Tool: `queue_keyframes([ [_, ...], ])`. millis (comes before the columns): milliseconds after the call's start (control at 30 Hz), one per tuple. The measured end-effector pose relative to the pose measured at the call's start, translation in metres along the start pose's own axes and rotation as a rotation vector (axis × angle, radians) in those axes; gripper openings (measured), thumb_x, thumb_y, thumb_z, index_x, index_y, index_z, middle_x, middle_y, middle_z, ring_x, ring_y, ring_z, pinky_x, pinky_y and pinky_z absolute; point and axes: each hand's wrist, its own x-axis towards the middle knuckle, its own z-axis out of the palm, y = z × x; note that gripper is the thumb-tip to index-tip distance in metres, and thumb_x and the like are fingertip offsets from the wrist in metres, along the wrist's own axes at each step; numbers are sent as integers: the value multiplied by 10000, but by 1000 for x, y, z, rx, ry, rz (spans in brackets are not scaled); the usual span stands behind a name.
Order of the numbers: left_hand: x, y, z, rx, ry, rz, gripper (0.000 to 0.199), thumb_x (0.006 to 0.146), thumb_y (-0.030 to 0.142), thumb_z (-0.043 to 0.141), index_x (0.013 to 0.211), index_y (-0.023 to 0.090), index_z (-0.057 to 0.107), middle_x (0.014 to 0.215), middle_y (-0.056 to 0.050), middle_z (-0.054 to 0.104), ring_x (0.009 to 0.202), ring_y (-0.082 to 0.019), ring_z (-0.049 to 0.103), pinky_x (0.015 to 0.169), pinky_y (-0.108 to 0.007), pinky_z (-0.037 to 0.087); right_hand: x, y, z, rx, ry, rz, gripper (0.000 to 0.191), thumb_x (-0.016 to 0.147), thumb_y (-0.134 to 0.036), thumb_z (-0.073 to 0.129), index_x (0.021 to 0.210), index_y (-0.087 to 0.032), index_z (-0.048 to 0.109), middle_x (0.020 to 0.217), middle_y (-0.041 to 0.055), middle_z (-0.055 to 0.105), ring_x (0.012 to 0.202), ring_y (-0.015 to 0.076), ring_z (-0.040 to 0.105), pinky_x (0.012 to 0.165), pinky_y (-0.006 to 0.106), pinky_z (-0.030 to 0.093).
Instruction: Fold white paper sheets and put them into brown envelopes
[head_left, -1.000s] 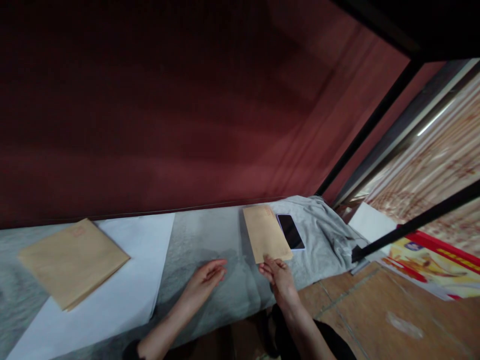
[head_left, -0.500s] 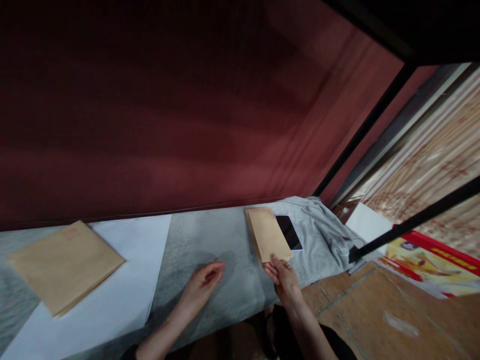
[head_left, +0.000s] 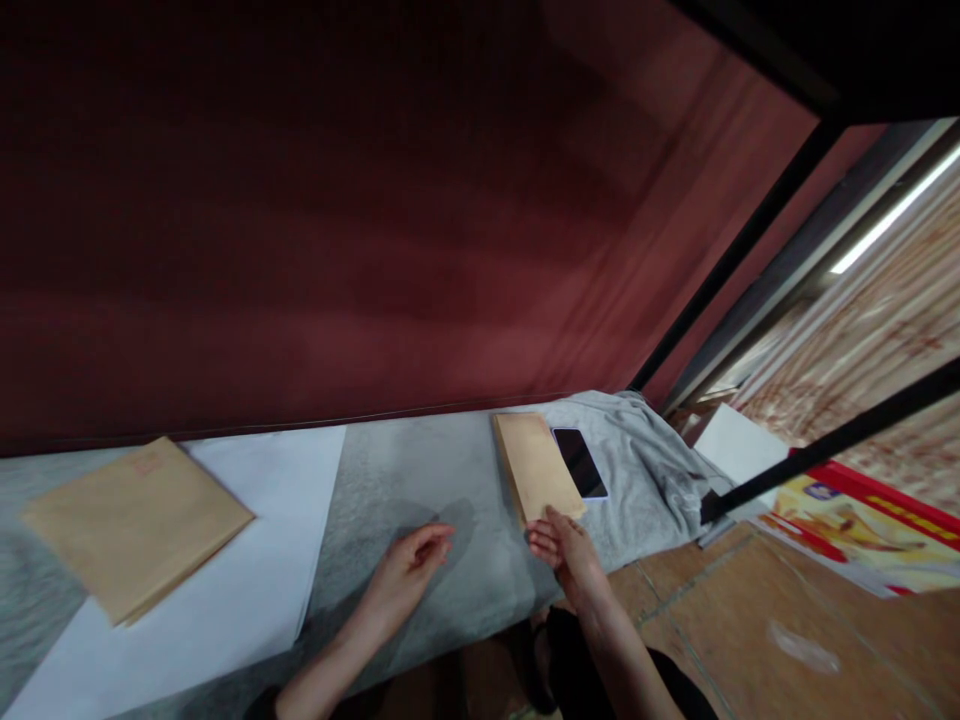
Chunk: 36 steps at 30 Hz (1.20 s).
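My right hand (head_left: 566, 550) pinches the near end of a stack of narrow brown envelopes (head_left: 536, 462) that lies on the grey cloth. Just right of that stack is a dark phone (head_left: 580, 463). My left hand (head_left: 415, 562) hovers over the cloth to the left, its fingers curled together; whether anything small is between them is hidden. Farther left, larger brown envelopes (head_left: 142, 525) rest on white paper sheets (head_left: 281, 560).
The grey cloth (head_left: 420, 460) covers a long surface against a dark red panel (head_left: 360, 260). Black bars (head_left: 750, 250) frame the right side. A red and yellow box (head_left: 870, 525) stands on the tiled floor (head_left: 720, 610).
The view has shifted very slightly. Both hands keep nearly the same positions, and the envelopes and phone lie as before.
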Motion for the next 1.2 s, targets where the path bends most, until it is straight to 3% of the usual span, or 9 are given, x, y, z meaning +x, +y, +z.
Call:
queue_keyframes([
  [333, -2, 2, 0, 24, -11, 11, 483, 735, 545, 605, 1010, 172, 741, 943, -102, 753, 865, -250, 685, 829, -362, 529, -7, -5, -11, -53, -42, 101, 151, 797, -297, 668, 778, -149, 692, 799, 109, 784, 569, 148, 698, 552, 227, 547],
  [867, -5, -3, -13, 144, 49, 91, 378, 811, 460, 559, 1006, 200, 751, 944, -86, 774, 846, -234, 700, 813, -335, 541, -14, -2, -17, -111, -148, 123, 185, 792, -320, 730, 872, -154, 716, 829, 88, 791, 609, 152, 714, 566, 224, 548],
  [1033, -10, -5, -22, 296, 75, 165, 345, 875, 401, 506, 1041, 218, 747, 1010, -85, 778, 903, -238, 713, 859, -345, 544, -16, 0, -10, -206, -162, 80, 294, 734, -390, 794, 889, -150, 727, 805, 76, 777, 606, 151, 703, 548, 217, 533],
  [1200, -18, 3, -36, 732, 172, 249, 397, 927, 261, 421, 1172, 171, 720, 1205, -134, 724, 1116, -273, 659, 1032, -420, 482, -19, 4, 1, -316, -246, 16, 396, 650, -481, 865, 839, -160, 731, 793, 73, 764, 627, 160, 683, 575, 245, 541],
])
